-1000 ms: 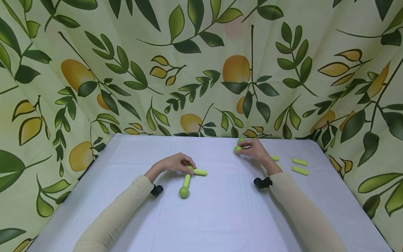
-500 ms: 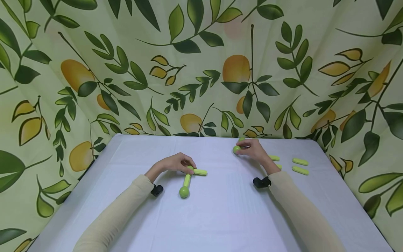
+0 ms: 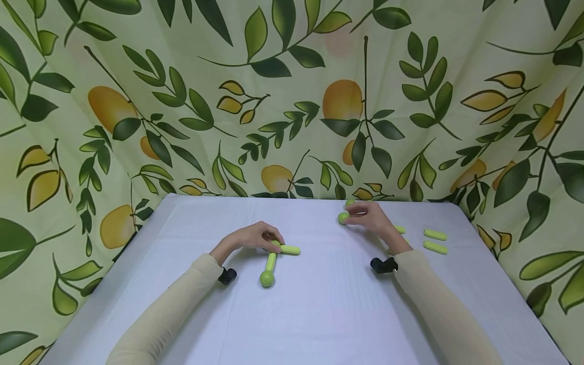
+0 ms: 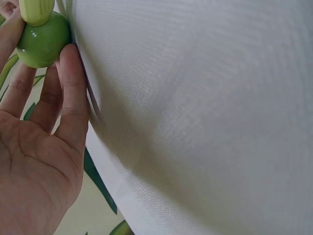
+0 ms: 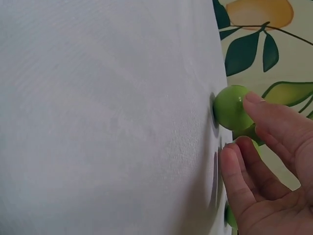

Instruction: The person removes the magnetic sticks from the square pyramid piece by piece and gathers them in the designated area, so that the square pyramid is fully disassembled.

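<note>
In the head view my left hand (image 3: 255, 237) holds a glossy green ball (image 4: 44, 41), mostly covered by its fingers there. Two pale-green ridged sticks meet that ball: one stick (image 3: 290, 249) points right, another stick (image 3: 271, 261) runs toward the near side. A second ball (image 3: 266, 278) sits at the near stick's end. Farther back on the right, my right hand (image 3: 370, 218) pinches another green ball (image 3: 343, 218), low over the white cloth. Its thumb overlaps the ball in the right wrist view; the index fingertip is hidden. One more ball (image 3: 350, 203) lies just behind that hand.
Two loose pale-green sticks (image 3: 435, 234) (image 3: 435, 247) lie right of the right arm, and another stick (image 3: 399, 229) is partly hidden by it. White cloth (image 3: 319, 314) covers the table. A leaf-and-fruit patterned curtain (image 3: 292, 101) rises behind the far edge.
My right hand and its ball shift slightly left, then a little back toward the right and nearer. The left hand and the joined sticks stay where they were.
</note>
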A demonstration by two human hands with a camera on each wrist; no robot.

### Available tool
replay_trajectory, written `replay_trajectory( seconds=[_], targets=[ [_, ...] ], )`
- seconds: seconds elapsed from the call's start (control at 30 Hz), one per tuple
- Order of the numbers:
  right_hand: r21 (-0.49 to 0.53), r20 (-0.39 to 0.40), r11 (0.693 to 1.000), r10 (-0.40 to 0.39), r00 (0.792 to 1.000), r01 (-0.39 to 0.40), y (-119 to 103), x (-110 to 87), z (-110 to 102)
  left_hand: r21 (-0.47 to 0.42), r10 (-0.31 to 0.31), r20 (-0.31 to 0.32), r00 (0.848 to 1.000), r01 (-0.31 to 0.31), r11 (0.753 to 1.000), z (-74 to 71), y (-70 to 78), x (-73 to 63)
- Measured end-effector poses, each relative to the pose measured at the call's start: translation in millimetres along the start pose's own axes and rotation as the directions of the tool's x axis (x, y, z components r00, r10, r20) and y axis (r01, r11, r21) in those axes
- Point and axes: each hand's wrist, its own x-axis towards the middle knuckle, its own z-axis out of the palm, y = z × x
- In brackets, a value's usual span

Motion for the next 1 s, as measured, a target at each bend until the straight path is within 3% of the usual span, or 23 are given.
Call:
replay_trajectory(
  seconds=[0.27, 0.53, 1.0],
  targets=[
    [0.018, -0.019, 0.999, 0.028, 0.999, -0.027, -4, -7.6, -8, -0.005, 0.016, -0.003, 1.0, -0.016, 1.0, -1.0, 0.3, -1.2],
    [-0.032, -0.013, 0.999, -0.04, 0.999, 0.039, -10, -20.4, -14, -0.024, 0.037, -0.018, 0.999, -0.037, 0.999, 0.0, 0.8, -4.5],
    [0.063, 0.158, 0.992, -0.121, 0.98, 0.112, -26, -40.9, 5, -0.05, 0.013, -0.061, 0.998, -0.016, 0.999, 0.3, 0.4, -11.6]
  ],
)
